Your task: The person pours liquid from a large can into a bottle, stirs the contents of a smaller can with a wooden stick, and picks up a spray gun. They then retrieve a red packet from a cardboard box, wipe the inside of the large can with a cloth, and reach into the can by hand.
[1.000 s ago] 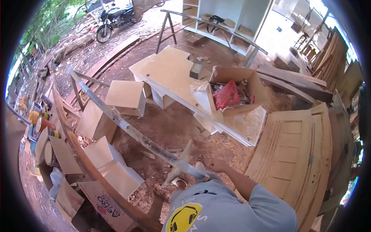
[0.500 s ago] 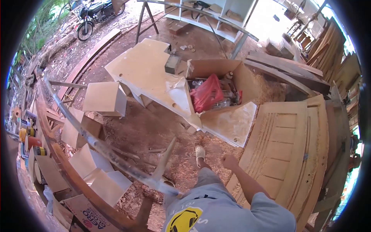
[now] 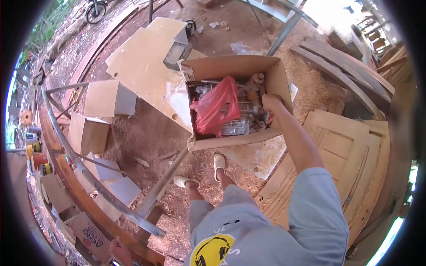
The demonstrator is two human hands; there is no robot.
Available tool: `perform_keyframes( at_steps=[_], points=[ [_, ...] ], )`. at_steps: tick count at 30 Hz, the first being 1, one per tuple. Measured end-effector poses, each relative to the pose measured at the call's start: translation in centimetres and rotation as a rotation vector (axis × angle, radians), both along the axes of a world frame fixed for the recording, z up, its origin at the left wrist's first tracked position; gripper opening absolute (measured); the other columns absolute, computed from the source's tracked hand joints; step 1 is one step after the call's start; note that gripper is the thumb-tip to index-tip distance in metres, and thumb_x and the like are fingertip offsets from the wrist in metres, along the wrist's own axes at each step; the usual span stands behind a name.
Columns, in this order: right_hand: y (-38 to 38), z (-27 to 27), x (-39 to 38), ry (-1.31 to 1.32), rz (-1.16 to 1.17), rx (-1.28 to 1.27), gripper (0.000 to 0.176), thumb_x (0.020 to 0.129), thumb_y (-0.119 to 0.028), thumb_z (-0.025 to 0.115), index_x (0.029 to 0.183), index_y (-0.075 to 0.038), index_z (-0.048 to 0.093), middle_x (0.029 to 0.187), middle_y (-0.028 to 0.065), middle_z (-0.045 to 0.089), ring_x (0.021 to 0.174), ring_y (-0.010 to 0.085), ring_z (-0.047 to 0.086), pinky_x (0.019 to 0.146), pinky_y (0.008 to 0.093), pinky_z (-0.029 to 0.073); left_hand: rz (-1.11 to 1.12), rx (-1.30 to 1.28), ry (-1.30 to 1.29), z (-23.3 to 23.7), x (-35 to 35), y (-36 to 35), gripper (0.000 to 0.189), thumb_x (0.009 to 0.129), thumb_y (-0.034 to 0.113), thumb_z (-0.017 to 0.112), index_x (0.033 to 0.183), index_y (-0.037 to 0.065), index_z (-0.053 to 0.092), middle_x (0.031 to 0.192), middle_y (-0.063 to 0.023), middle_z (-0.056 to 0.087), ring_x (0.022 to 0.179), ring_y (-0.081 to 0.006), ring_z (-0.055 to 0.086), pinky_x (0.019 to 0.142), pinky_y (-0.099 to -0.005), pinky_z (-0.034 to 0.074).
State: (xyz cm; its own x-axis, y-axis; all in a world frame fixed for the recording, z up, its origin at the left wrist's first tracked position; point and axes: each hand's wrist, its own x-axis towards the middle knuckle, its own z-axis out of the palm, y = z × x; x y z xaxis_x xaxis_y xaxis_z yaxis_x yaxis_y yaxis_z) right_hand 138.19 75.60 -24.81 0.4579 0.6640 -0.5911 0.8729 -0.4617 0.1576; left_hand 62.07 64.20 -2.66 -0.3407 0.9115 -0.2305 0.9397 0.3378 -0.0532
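My right hand (image 3: 272,103) reaches into an open cardboard box (image 3: 235,142) from the right, near its right wall. Its fingers are curled, and what they hold, if anything, is hidden. Inside the box are a crumpled red plastic bag (image 3: 219,106), a bottle (image 3: 256,83) and several clear plastic pieces (image 3: 237,127). At the bottom left edge, my left hand (image 3: 120,252) shows only in part, next to a carton printed "Aero Gloss" (image 3: 91,235). The finger pose of that hand is unclear.
Pale wooden door panels (image 3: 335,137) lie at the right. A flat board (image 3: 137,62) with a grey block (image 3: 176,55) on it lies behind the box. Metal tubing (image 3: 95,177) crosses the left side near box-shaped wooden pieces (image 3: 102,99). Wood shavings cover the ground.
My right hand has moved from beside my leg up into the cardboard box. The box looks larger and nearer. My left hand has come into view at the bottom left.
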Motion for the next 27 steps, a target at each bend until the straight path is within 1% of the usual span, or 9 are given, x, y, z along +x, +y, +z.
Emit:
perform_keyframes(
  at_steps=[5,10,13,15,17,19,23,25,27],
  points=[
    [0.6,-3.9,0.3,-0.058,0.077,-0.093,0.031,0.079,-0.011,0.064,0.109,-0.005,0.071,0.117,0.0136,0.068,0.108,0.0281,0.066,0.085,0.0428,0.055,-0.025,-0.028,-0.014,-0.4,2.5,-3.0,0.027,0.090,0.025,0.061,0.097,0.000,0.068,0.091,-0.0183,0.068,0.078,-0.0337,0.067,0.070,-0.0434,0.053],
    [2.1,4.6,0.2,0.074,0.040,-0.080,0.030,0.079,-0.011,0.060,0.106,-0.005,0.072,0.117,0.0170,0.067,0.107,0.0296,0.066,0.080,0.0378,0.056,-0.079,0.174,-0.037,-2.8,3.6,-3.5,0.019,0.086,0.016,0.061,0.082,-0.003,0.064,0.070,-0.0195,0.060,0.069,-0.0375,0.060,0.065,-0.0477,0.044],
    [-0.2,9.8,2.2,0.073,-0.029,0.061,0.023,0.080,-0.011,0.059,0.096,-0.001,0.071,0.103,0.0178,0.071,0.093,0.0271,0.071,0.070,0.0340,0.055,-0.063,0.200,-0.182,-3.1,8.2,-1.1,0.016,0.087,0.013,0.061,0.084,-0.003,0.064,0.074,-0.0200,0.061,0.068,-0.0358,0.060,0.065,-0.0460,0.045],
    [-2.9,13.3,3.6,0.469,-0.284,0.234,0.018,0.081,-0.012,0.060,0.090,0.000,0.069,0.089,0.0158,0.069,0.080,0.0250,0.069,0.064,0.0341,0.054,-0.062,0.207,-0.317,-4.8,12.4,1.4,0.010,0.085,0.008,0.061,0.087,-0.001,0.066,0.078,-0.0188,0.063,0.072,-0.0340,0.062,0.068,-0.0438,0.048],
    [-5.2,15.9,3.2,0.858,-0.546,0.455,0.015,0.083,-0.014,0.060,0.085,0.000,0.066,0.078,0.0131,0.066,0.068,0.0226,0.066,0.058,0.0336,0.052,-0.457,0.403,-0.440,-5.4,20.3,4.6,0.010,0.083,0.005,0.063,0.090,0.002,0.068,0.085,-0.0164,0.067,0.078,-0.0327,0.064,0.073,-0.0407,0.050],
    [-6.9,17.3,1.1,1.256,-0.813,0.711,0.015,0.085,-0.015,0.058,0.081,-0.001,0.063,0.070,0.0096,0.061,0.059,0.0201,0.062,0.053,0.0326,0.050,-0.887,0.363,-0.544,-8.3,26.3,7.9,0.027,0.080,0.006,0.067,0.107,0.007,0.068,0.112,-0.0129,0.066,0.106,-0.0342,0.061,0.089,-0.0446,0.049],
    [-7.1,19.3,-4.4,1.536,-1.080,0.743,0.018,0.089,-0.018,0.056,0.081,-0.003,0.061,0.068,0.0082,0.060,0.057,0.0202,0.061,0.051,0.0304,0.048,-1.010,0.244,-1.220,-4.9,45.0,11.0,0.075,0.073,0.013,0.080,0.139,0.007,0.045,0.141,-0.0146,0.047,0.129,-0.0330,0.047,0.107,-0.0425,0.037],
    [-6.7,20.0,-6.3,1.575,-1.200,0.743,0.023,0.092,-0.023,0.057,0.079,-0.004,0.059,0.067,0.0072,0.060,0.058,0.0192,0.061,0.051,0.0297,0.048,-0.973,0.100,-1.432,-7.2,50.4,12.1,0.057,0.081,0.016,0.075,0.132,0.007,0.052,0.130,-0.0129,0.056,0.119,-0.0249,0.056,0.099,-0.0370,0.045],
    [-7.0,18.9,-5.4,1.582,-1.132,0.823,0.028,0.094,-0.030,0.057,0.083,-0.005,0.061,0.068,0.0058,0.060,0.059,0.0177,0.060,0.053,0.0291,0.048,-0.628,-0.354,-1.576,-7.2,52.1,13.6,0.044,0.087,0.017,0.072,0.126,0.006,0.056,0.121,-0.0095,0.062,0.110,-0.0192,0.060,0.091,-0.0325,0.048]
  ],
)
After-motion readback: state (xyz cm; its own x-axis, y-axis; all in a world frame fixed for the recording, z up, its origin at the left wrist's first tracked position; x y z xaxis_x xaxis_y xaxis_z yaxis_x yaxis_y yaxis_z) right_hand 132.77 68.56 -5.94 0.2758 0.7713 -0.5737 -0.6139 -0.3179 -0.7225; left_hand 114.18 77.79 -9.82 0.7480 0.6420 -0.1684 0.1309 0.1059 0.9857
